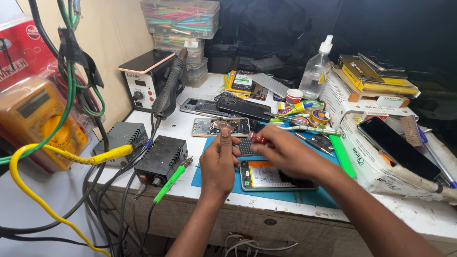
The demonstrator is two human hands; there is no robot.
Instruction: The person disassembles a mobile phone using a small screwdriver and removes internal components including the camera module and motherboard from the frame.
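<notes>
**A:** What do I have in my hands?

**B:** From the head camera, my right hand (281, 150) pinches a small red-handled tool (258, 139) between thumb and fingertips, held just above the blue mat (285, 195). My left hand (220, 162) is raised beside it, fingers curled loosely together with the thumb up; I cannot tell whether it holds anything.

**A:** What lies beneath them?

**B:** An opened phone (271, 176) with an orange and white inside lies flat on the mat, just near of my right hand. Another opened phone (220, 127) lies just far of my left hand, on the white tabletop (428, 214).

**A:** And further out?

**B:** To the left, a black power box (159, 159) with a green-handled soldering iron (170, 182) leaning at its near corner. Far left stands a hot-air station (145, 81) with a phone on top. To the right, a dark phone (397, 147) rests on a white box, and a clear spray bottle (317, 71) stands at the far side. A yellow multimeter (38, 119) hangs at the far left edge.
</notes>
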